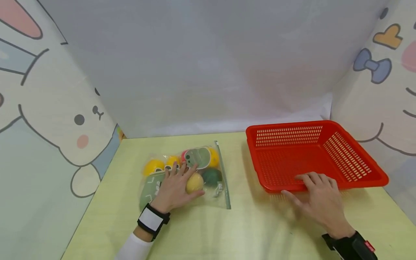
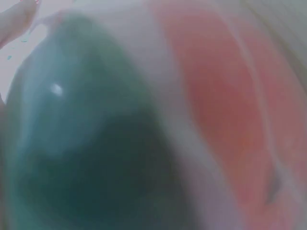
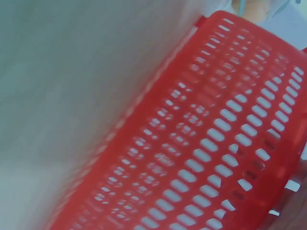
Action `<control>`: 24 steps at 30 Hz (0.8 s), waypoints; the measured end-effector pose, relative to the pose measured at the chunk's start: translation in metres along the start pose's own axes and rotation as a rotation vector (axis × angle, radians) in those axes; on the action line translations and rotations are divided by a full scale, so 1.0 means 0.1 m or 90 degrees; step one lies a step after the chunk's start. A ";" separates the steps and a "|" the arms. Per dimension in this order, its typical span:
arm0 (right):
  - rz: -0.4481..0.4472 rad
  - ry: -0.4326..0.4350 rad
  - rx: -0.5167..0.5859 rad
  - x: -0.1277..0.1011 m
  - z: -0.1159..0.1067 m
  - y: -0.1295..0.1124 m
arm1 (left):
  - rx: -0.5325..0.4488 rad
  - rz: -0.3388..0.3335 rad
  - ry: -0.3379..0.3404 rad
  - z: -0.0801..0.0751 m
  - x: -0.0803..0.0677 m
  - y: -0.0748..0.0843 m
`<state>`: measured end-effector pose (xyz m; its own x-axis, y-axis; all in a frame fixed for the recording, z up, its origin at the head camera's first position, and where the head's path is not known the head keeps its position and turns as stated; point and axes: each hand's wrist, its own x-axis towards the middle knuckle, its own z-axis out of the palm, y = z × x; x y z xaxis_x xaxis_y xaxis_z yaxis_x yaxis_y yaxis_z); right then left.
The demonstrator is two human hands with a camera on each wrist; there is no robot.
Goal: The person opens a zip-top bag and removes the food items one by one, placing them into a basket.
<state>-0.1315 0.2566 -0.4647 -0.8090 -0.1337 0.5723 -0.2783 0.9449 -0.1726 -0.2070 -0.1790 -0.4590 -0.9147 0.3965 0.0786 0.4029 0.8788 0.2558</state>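
Note:
Fingers spread, my left hand (image 1: pixel 175 186) rests on a clear zip bag (image 1: pixel 225 191) lying on the table. Through the plastic show yellow pieces (image 1: pixel 152 167), a pale yellow round piece (image 1: pixel 195 182) and a dark green rounded piece (image 1: pixel 212 177). The green piece (image 2: pixel 91 124) fills much of the left wrist view, blurred, beside a reddish shape (image 2: pixel 216 96). My right hand (image 1: pixel 320 202) grips the near rim of a red plastic basket (image 1: pixel 292 159), fingers over the edge and thumb outside. In the right wrist view, fingers show faintly through the slots of the basket (image 3: pixel 192 129).
The pale yellow-green table (image 1: pixel 240 231) bears both things, the basket at right and the bag at left. A white sheet (image 1: pixel 211 72) stands behind, with cartoon-printed panels (image 1: pixel 48 162) on either side. The basket's right end lies near the right panel.

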 end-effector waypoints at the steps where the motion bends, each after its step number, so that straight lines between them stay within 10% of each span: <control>1: -0.006 0.009 0.015 0.03 0.00 -0.05 | -0.003 -0.003 0.003 0.00 -0.02 0.00; 9: -0.194 0.060 0.092 0.31 0.10 -0.83 | 0.011 0.013 0.117 0.00 -0.33 -0.06; 15: -0.268 -0.113 0.102 0.49 0.32 -1.37 | 0.035 -0.051 0.158 0.00 -0.62 -0.17; 24: -0.234 -0.281 0.101 0.74 0.82 -1.61 | 0.081 -0.104 0.168 0.10 -0.72 -0.32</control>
<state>-0.1889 0.0700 -0.4608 -0.7742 -0.5873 0.2358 -0.6273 0.7616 -0.1628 -0.1539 -0.2334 -0.4829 -0.9375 0.1794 0.2981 0.2357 0.9577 0.1650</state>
